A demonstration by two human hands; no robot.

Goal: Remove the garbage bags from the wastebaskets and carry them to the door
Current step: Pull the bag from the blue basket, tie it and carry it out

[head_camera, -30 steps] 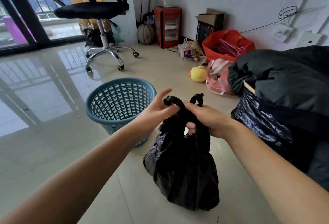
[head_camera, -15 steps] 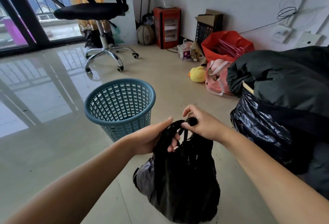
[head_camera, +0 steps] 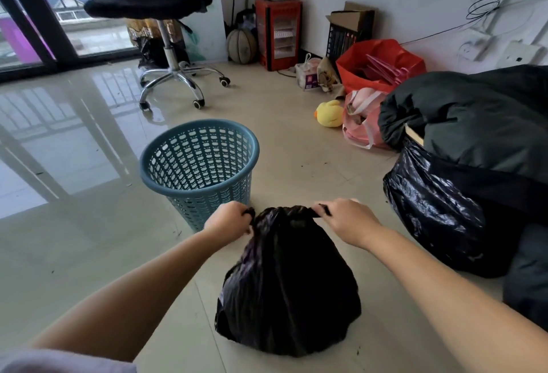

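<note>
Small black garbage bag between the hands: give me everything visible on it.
The garbage bag is thin, glossy, wrinkled black plastic, full and bulging, sitting upright on the tiled floor just in front of the blue wastebasket. Its neck is gathered at the top. The left hand and right hand each grip one handle end, stretched apart sideways.

Both hands grip garbage bag (head_camera: 289, 278) (wastebasket (head_camera: 199, 165) beside).

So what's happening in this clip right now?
A person is tying off a black garbage bag that sits on the floor. The left hand and the right hand each grip one side of its top, pulling apart. The blue wastebasket stands just behind, with no bag in it.
</note>
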